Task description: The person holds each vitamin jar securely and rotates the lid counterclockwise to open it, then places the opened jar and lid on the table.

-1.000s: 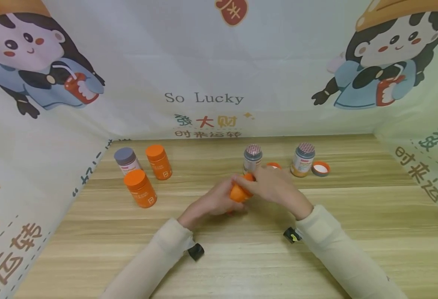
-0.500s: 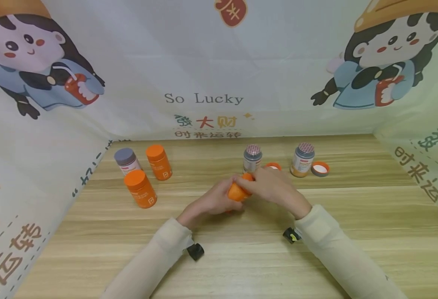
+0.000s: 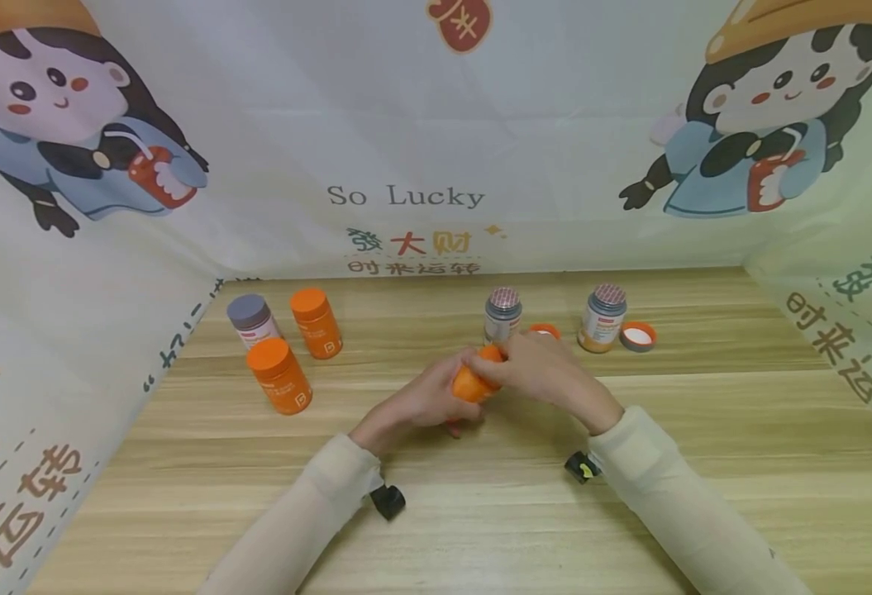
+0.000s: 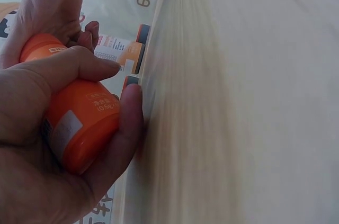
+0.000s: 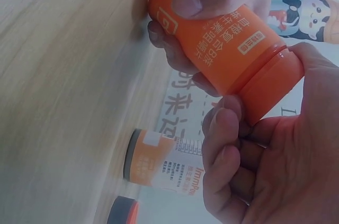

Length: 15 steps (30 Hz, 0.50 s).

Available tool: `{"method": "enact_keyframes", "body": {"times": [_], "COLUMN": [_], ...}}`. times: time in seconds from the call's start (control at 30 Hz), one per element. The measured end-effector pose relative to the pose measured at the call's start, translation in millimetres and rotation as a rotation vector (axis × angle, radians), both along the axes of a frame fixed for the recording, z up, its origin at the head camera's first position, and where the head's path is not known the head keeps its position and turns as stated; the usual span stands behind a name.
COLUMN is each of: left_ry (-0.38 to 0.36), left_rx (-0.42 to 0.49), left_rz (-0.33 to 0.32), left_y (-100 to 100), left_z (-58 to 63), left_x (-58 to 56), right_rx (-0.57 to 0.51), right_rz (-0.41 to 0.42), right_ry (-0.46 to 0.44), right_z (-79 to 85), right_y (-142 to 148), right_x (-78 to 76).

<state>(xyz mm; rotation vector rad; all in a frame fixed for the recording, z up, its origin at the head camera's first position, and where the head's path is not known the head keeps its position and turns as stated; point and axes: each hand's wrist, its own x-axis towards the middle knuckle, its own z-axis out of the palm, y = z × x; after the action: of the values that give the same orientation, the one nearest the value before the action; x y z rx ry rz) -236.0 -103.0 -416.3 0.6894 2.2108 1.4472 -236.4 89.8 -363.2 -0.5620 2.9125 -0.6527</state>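
Note:
An orange bottle (image 5: 212,38) with white print is tilted between the two hands above the table. My left hand (image 3: 436,392) wraps its fingers and thumb round the body, as the left wrist view shows on the orange bottle (image 4: 85,110). My right hand (image 3: 547,368) grips the orange cap (image 5: 273,83) with thumb and curled fingers. The cap sits on the bottle, with a thin line between them. Just behind the hands stands a bottle (image 3: 503,314) with a patterned seal on its mouth. A loose cap (image 3: 545,330) lies beside it, partly hidden by the right hand.
At the back right stands a second sealed-mouth bottle (image 3: 603,318), with an upturned grey cap (image 3: 639,335) beside it. On the left stand two orange bottles (image 3: 280,376) and a purple-grey-capped bottle (image 3: 252,318). A printed cloth (image 3: 421,124) closes off the table's back and sides.
Both hands keep hold of the orange bottle in nearly the same place. The bottle and left hand shift very slightly left; the other bottles stay put.

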Motion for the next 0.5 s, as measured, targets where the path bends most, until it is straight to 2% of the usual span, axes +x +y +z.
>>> {"method": "enact_keyframes", "body": {"times": [0.5], "left_ry": [-0.005], "left_rx": [-0.027], "left_rz": [0.007], "left_y": [1.7], "left_z": [1.1], "left_x": [-0.1], "right_rx": [0.014], "right_rz": [0.056], "right_ry": [-0.007], "right_z": [1.2], "right_y": [1.5], "right_x": [0.0]}}
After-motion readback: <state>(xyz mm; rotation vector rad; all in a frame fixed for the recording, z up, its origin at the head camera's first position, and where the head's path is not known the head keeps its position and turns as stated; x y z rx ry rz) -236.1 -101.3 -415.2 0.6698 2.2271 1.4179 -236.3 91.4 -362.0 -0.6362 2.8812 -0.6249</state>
